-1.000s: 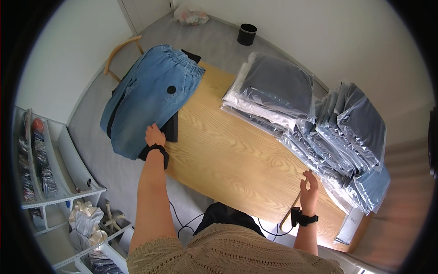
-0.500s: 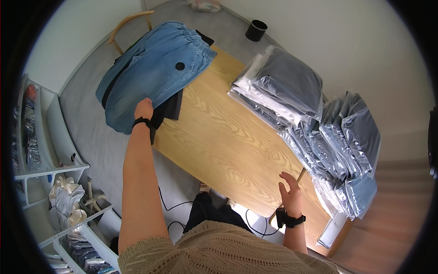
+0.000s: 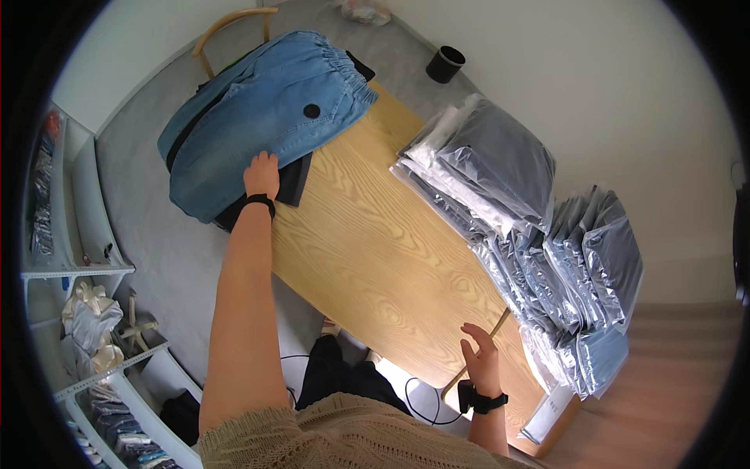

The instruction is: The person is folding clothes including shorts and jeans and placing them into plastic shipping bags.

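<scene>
My left hand rests on the lower edge of light-blue denim trousers, fingers laid on the cloth. The trousers have an elastic waist and a black round patch, and lie over dark fabric on a wooden table. My right hand, a black band and device at its wrist, hovers over a thin light-brown rod, fingers loosely bent and apart. Beside it are piles of plastic-bagged dark, grey and white garments, reaching along the table's right side.
A wooden chair stands behind the trousers. A black bin and a plastic bag sit on the floor by the wall. White shelving with packed goods is at the left. Black cables lie below the table.
The trousers and my left hand sit higher in the picture as the view has shifted. My left hand has shifted slightly on the cloth. My right hand appears further left and lower.
</scene>
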The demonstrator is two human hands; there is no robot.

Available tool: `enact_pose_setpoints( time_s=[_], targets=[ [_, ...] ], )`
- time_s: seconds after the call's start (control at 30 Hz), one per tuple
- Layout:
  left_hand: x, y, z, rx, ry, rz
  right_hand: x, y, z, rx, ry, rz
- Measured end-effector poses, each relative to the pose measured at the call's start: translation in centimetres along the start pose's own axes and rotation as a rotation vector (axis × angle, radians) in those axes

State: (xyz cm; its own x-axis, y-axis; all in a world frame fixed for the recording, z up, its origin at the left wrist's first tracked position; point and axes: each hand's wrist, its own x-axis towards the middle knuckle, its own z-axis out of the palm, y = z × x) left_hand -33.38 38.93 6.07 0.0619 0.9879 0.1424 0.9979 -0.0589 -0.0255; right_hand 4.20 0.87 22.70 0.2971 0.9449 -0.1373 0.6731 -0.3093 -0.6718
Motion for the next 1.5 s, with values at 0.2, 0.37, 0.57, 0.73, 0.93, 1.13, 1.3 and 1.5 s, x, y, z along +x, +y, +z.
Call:
enact_pose_setpoints(
  time_s=[0.2,0.37,0.57,0.73,0.93,1.13,1.3,1.5],
  targets=[
    [2.3,-2.2,1.2,-0.095,0.145,-0.04,0.9,-0.8,-0.5,0.067,-0.018,0.072],
    [3.3,-2.1,-7.1,-0.583,0.201,-0.213,2.1,-2.2,-1.2,0.094,-0.006,-0.008],
    [-4.1,2.5,-19.2,-1.183,0.382,0.147,4.3,-3.9,1.6,0.323,-0.172,-0.051],
    [-15.7,9.4,-23.3,-1.448,-0.083,0.243,6.2,-6.3,5.8,1.089,-0.618,0.388],
    [-26.1,15.5,-20.5,-1.684,-0.625,0.236,6.9,-5.2,7.4,1.312,-0.84,0.569],
    [-22.3,14.3,-17.3,-1.418,-0.682,0.58,5.2,-0.3,5.7,1.098,-0.68,0.508],
    [-9.9,11.4,-7.4,-0.805,0.06,0.258,1.3,2.9,6.7,0.708,-0.508,0.554],
    [-3.9,11.4,-2.8,-0.269,-0.477,-0.028,-2.7,5.5,6.7,0.722,-0.479,0.623]
  ],
)
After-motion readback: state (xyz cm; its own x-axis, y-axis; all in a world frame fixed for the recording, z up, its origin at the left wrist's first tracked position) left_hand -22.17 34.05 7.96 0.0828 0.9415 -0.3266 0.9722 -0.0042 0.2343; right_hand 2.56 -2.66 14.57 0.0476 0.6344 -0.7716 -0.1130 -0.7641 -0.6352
